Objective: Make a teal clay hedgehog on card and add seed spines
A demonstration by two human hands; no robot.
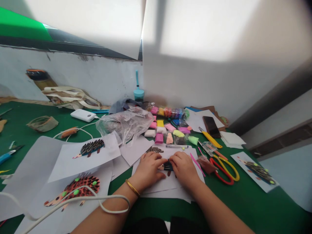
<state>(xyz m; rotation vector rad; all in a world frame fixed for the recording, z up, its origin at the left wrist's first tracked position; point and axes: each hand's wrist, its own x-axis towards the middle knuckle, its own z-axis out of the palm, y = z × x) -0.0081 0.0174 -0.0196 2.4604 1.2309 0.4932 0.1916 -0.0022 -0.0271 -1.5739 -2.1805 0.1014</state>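
Note:
On white paper sheets [161, 188] before me lies a small hedgehog picture [168, 166], its dark blue body set with striped seed-like spines. My left hand [149, 167] rests on the sheet at its left, thumb and fingers apart, the index finger reaching to the picture's upper edge. Over the right part of the picture, my right hand [182, 167] bends its fingers together at the spines; whatever sits between the fingertips is hidden. A little heap of striped seeds [154, 149] lies just beyond my hands. Near it is a pen [176, 146].
Several coloured clay packets [159, 138] lie behind the sheets, beside a clear plastic bag [125, 125]. At right are scissors [223, 172], a yellow cutter [211, 139], a phone [211, 126] and a hedgehog card [254, 170]. A white cable [114, 196] crosses my left forearm.

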